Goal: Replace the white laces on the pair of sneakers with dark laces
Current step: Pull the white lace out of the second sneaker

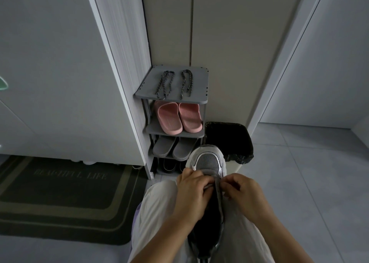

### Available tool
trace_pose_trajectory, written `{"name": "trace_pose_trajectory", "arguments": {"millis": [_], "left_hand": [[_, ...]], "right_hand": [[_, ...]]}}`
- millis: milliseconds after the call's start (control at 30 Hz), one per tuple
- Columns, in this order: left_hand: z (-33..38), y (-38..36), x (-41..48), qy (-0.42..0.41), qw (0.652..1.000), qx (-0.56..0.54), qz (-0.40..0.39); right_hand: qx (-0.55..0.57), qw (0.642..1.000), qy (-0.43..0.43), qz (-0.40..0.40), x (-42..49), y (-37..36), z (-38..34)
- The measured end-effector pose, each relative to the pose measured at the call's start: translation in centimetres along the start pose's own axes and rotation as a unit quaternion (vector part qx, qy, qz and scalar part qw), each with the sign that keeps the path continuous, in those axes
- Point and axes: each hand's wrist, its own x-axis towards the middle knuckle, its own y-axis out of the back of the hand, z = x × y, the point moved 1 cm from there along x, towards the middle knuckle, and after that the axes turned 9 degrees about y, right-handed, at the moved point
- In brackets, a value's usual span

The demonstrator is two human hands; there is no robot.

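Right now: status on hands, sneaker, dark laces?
Left hand, right hand pinching sneaker at eyelets, on lap. Dark laces on rack top, untouched. Nothing blocking.

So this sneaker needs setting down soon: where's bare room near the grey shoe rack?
The pale tiled floor right of the black-lined bin is bare and wide; the dark doormat left of the grey shoe rack is free too. On its top, only a strip right of the two dark twisted laces. Crowded: pink slippers and grey slippers fill the shelves below.
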Motion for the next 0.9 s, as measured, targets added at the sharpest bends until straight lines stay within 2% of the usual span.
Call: {"name": "trace_pose_trajectory", "arguments": {"millis": [133,300,400,500,567,667,733,800,900], "left_hand": [[0.0,-0.3,0.1,-0.006,1.0,-0.003,0.02],[-0.3,0.0,0.2,0.008,0.998,-0.062,-0.015],[-0.2,0.3,0.2,0.023,0.996,-0.077,-0.034],[0.0,0.3,0.0,0.028,0.995,-0.086,-0.047],[0.1,0.2,-0.1,0.017,0.996,-0.081,-0.037],[0.2,0.0,-0.2,0.009,0.996,-0.086,-0.027],[0.0,0.1,-0.1,-0.006,0.996,-0.08,-0.029],[-0.4,0.3,0.4,-0.03,0.998,-0.052,-0.033],[-0.6,0.6,1.2,-0.026,0.997,-0.045,-0.061]], "right_hand": [[-0.155,0.983,0.101,-0.001,0.2,0.0,-0.1],[-0.225,0.963,0.145,-0.013,0.8,-0.1,-0.8],[-0.212,0.966,0.143,-0.035,1.0,0.0,-0.8],[-0.115,0.987,0.076,-0.083,1.2,0.7,-0.8],[-0.082,0.988,0.041,-0.121,1.5,1.3,-1.0],[-0.131,0.978,0.065,-0.149,1.9,1.4,-1.3],[-0.193,0.967,0.103,-0.13,2.0,0.9,-1.4],[-0.209,0.967,0.105,-0.102,1.6,0.4,-1.2],[-0.108,0.991,0.023,-0.077,0.5,-0.1,-0.8]]}}
